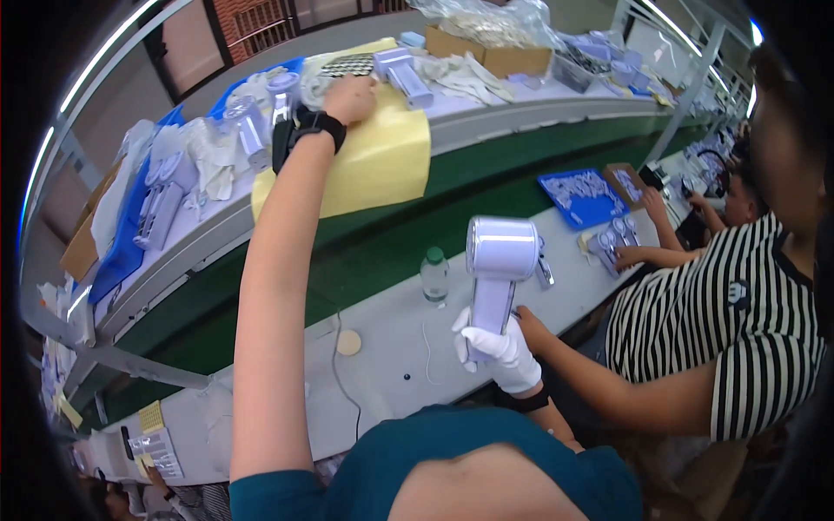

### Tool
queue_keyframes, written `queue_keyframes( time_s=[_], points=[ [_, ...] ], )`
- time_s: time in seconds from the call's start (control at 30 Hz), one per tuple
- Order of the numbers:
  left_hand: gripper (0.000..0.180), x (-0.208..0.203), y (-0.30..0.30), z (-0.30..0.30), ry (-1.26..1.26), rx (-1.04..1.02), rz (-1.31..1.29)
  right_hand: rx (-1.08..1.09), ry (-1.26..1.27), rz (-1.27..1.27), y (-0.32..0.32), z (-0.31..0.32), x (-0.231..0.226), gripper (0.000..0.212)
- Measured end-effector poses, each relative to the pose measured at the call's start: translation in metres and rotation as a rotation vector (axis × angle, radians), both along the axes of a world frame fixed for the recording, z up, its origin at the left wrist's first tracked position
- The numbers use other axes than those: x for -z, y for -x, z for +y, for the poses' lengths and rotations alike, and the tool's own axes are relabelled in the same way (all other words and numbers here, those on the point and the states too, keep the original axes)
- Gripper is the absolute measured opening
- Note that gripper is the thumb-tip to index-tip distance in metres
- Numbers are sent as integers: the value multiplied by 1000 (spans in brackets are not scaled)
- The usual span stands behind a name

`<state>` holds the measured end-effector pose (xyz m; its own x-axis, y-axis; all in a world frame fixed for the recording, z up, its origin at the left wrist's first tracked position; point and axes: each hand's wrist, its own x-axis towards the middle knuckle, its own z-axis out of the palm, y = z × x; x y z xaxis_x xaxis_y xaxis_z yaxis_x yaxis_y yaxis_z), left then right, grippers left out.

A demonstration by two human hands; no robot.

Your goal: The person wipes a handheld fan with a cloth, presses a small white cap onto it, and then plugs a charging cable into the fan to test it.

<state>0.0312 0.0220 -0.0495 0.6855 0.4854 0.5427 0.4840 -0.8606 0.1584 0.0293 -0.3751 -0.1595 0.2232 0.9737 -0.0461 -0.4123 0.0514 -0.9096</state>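
A lavender handheld fan (493, 300) with a thick round head stands upright in my right hand (504, 352), which wears a white glove wrapped round the handle. My bare left hand (352, 100), with a black band at the wrist, is stretched far forward onto the raised shelf. Its fingers are curled together over a yellow sheet (382, 165), next to a black-and-white patterned sheet (347, 66). What they pinch, if anything, is hidden. Just beyond those fingers lies a lavender fan part (405, 80). Another lavender piece (252, 130) stands left of my wrist.
On the bench are a green-capped bottle (435, 278), a round cream disc (348, 342) and a dark cable. At right, a person in a striped shirt (695, 321) works close to my right arm. A blue tray (582, 198) of small parts lies beyond.
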Motion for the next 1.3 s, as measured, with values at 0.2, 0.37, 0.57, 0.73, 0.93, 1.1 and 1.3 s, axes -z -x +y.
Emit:
queue_keyframes(
  time_s=[0.2, 0.37, 0.57, 0.73, 0.93, 1.1, 1.3],
  points=[
    [26, 3, -34, 14, -187, -242, 205, 104, -65, 33, -15, -5, -2, 23],
    [27, 1, -43, 18, -62, -255, 214, 161, -46, 47, -19, -14, 4, 22],
    [29, 5, -36, 35, -58, -284, 151, 136, -32, 53, -13, -19, 2, 22],
    [28, 8, -41, 11, -167, -312, 51, 109, -20, 106, -11, -25, 4, 22],
    [23, -14, -11, -2, -127, -242, -135, 46, -6, 63, -6, -28, 3, 22],
    [24, -46, 20, -127, 653, 362, -1054, 23, 86, 38, -2, -23, 10, 22],
    [12, 25, 127, -269, 733, 503, -990, -143, 135, 19, 16, -7, 11, 21]
  ],
)
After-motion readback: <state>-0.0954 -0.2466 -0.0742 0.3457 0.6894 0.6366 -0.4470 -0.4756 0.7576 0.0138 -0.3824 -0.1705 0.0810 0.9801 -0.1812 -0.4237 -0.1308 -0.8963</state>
